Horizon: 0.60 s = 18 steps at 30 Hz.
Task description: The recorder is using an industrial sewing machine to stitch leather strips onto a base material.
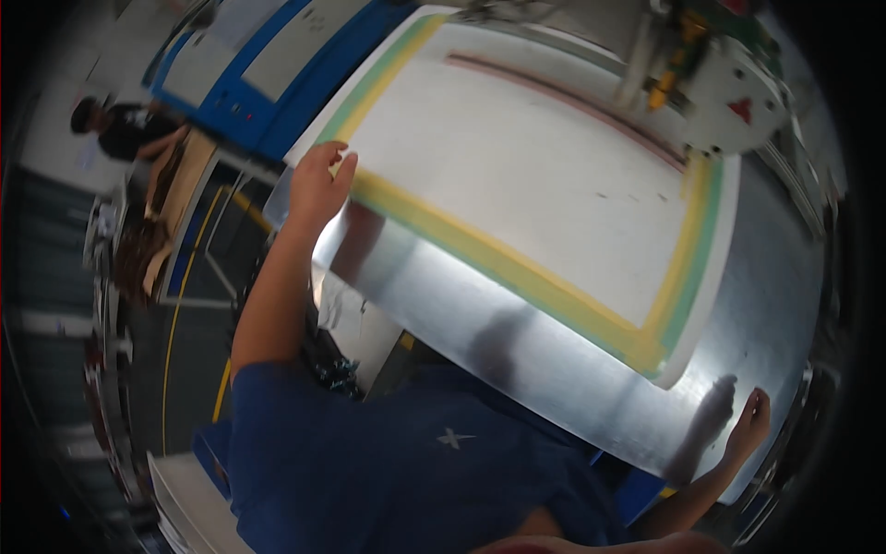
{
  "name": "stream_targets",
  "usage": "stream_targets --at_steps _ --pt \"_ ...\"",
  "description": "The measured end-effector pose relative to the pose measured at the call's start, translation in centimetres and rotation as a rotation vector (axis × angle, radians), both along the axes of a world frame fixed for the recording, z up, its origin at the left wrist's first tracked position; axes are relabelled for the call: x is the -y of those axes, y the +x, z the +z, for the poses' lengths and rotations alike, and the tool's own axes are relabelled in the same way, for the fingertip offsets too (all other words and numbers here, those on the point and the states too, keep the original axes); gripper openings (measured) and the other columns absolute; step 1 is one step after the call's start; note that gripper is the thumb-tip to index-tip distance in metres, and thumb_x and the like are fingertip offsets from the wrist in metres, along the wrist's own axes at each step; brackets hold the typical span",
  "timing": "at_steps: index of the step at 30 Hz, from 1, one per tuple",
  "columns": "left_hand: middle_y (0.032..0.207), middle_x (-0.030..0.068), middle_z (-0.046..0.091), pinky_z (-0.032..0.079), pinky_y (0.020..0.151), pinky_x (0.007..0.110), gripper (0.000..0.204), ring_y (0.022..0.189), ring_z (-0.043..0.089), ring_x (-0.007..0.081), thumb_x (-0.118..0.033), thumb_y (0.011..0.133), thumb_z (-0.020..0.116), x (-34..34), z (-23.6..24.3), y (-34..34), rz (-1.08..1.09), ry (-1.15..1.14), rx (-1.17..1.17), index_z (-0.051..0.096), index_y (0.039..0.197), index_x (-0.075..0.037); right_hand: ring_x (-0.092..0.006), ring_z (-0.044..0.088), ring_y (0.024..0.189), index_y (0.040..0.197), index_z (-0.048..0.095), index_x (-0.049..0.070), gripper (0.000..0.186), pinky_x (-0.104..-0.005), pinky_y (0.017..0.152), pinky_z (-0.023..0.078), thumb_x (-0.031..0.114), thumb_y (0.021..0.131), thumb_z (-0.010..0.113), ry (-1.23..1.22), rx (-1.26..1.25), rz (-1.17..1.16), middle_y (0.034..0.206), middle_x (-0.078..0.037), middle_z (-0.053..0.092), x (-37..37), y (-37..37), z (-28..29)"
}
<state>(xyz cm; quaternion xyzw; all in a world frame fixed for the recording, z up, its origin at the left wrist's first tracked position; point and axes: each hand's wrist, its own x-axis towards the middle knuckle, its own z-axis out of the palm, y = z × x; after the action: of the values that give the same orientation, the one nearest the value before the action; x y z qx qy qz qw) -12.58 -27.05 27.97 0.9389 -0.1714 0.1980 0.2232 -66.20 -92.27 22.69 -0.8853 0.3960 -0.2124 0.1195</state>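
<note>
A large white panel (pixel 517 175) with yellow and green tape bands along its borders lies over a shiny metal table (pixel 425 295). My left hand (pixel 320 189) is at the panel's near left corner, with the thumb and fingers apart. Whether it touches the panel or hovers just above it is hard to tell. My right hand (pixel 752 423) is over the metal surface near its right end, apart from the panel. Its fingers are curled together and nothing shows in them. Dark reflections of both arms appear in the metal.
A long reddish strip (pixel 563 100) runs along the panel's far side. A machine head (pixel 738 97) with a yellow part stands at the far right. Behind at left is a blue and white cabinet (pixel 268 74). Another person (pixel 134 129) stands by a bench (pixel 189 175) at far left.
</note>
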Motion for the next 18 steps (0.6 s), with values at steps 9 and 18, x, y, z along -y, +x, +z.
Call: stream_targets --at_steps 9,18 --pt "0.11 0.0243 0.076 0.056 0.097 0.048 0.041 0.109 0.072 0.0423 -0.036 0.091 0.066 -27.4 -10.5 -3.5 0.881 0.119 -0.317 0.077 0.109 -0.001 -0.0293 0.072 0.105 0.126 0.07 0.008 0.032 -0.0405 0.088 0.056 0.033 0.109 0.059 0.071 -0.191 -0.016 0.118 -0.016 0.074 0.0 5.1 -1.9" --pt "0.125 0.0238 0.072 0.052 0.108 0.046 0.042 0.122 0.067 0.0413 -0.029 0.09 0.065 -33.1 -21.0 -16.0 0.616 0.49 -0.965 0.075 0.122 -0.002 -0.0301 0.075 0.099 0.129 0.071 0.018 0.034 -0.041 0.084 0.059 0.042 0.109 0.058 -0.057 -0.224 -0.063 0.113 -0.014 0.077 -1.0 5.1 -1.6"
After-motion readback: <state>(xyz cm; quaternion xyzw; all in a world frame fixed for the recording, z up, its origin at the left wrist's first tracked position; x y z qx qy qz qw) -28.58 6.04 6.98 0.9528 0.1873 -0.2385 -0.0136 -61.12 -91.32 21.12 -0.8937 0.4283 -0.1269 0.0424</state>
